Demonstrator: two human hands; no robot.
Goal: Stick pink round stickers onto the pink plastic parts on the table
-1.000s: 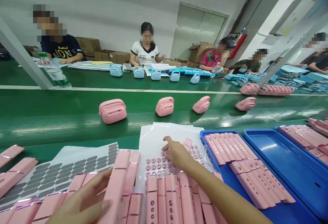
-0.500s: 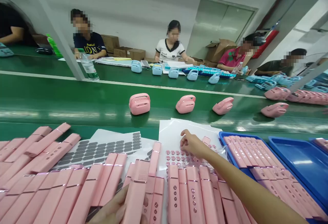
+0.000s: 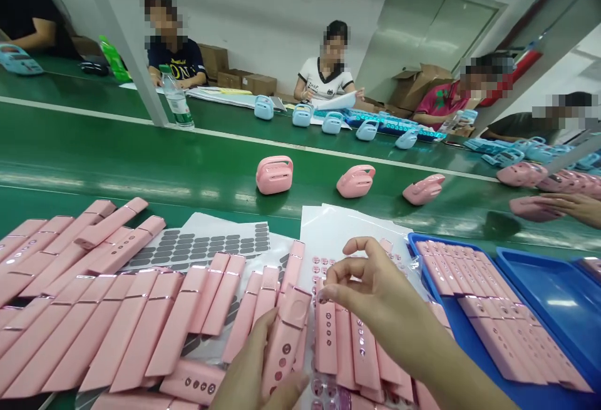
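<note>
My left hand [image 3: 256,363] is wrapped round a long pink plastic casing [image 3: 287,341], tilted upright, with a shallow round recess near its top and a row of round holes below. My right hand [image 3: 370,278] is just right of the casing's top, thumb and index finger pinched together. Whatever lies between these fingertips is too small to make out. Beneath and behind the right hand is a white sheet [image 3: 312,225] with rows of small shiny pink round pieces [image 3: 322,261]. More pink casings [image 3: 325,328] lie under the right hand.
Many pink casings [image 3: 117,328] lie at left beside a sheet of grey oval stickers [image 3: 206,247]. At right are a filled blue tray [image 3: 451,322] and another blue tray [image 3: 539,278]. Pink handled devices [image 3: 275,175] stand on the green belt [image 3: 211,166]; a co-worker's hand [image 3: 580,206] touches one.
My right hand has come from over the sheet to near the held casing. That casing now shows its holes instead of a dotted grille. A co-worker's hand has appeared at right.
</note>
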